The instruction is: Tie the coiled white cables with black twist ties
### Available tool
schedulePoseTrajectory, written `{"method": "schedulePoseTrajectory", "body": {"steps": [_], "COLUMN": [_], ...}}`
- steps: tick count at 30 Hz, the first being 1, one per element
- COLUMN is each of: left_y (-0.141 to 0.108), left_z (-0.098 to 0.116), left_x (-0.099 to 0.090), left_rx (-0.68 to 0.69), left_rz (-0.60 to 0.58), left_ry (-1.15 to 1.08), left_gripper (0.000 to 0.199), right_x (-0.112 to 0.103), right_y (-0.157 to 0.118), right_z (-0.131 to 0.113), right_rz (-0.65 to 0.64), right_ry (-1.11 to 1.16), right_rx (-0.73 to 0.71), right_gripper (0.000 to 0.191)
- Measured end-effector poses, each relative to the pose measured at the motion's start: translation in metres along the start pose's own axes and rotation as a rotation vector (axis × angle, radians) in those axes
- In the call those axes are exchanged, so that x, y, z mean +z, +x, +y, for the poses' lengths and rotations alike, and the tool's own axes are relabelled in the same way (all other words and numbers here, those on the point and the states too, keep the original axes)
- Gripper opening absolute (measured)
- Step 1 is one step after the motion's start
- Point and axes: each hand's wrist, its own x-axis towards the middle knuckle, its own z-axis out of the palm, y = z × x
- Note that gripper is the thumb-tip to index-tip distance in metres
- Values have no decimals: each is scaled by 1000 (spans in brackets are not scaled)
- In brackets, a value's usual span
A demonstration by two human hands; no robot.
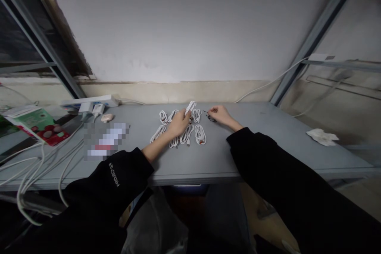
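Centrally, a white coiled cable (191,106) is grasped in the left hand (179,123), at the back of a cluster of similar coils (200,135) on the grey tabletop (193,162) — 4 of them along the front. Just right of these, the right hand (219,114) pinches a thin black strand (205,112) between its fingertips. Farther out, a white power strip (108,101) with plugs and a green-and-red packet (44,125) lie leftward — a crumpled white tissue (322,137) lies near the right end.
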Motion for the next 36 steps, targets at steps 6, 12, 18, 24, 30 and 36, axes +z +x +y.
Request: {"method": "schedulePoseTrajectory", "body": {"steps": [6,12,18,24,30,36], "left_y": [-1,-1,0,1,0,0], "left_z": [2,4,1,0,0,-2], "left_x": [-1,-1,-1,0,1,3], "left_rx": [-10,-14,-8,-21,-27,-11], "left_rz": [-28,-33,-70,-101,-113,-125], "left_ry": [-8,-31,-32,-53,-85,-98], "left_gripper": [27,28,28,29,28,30], "right_x": [-3,-4,1,4,5,15], "right_y": [0,-1,-4,-7,-12,-27], "right_z": [-6,-10,-9,-17,-25,-39], "right_rz": [230,431,492,521,446,288], "right_ry": [-31,-9,69,117,188,178], "right_rx": [53,51,-53,-127,-139,-253], "right_gripper": [12,10,14,13,16,23]}}
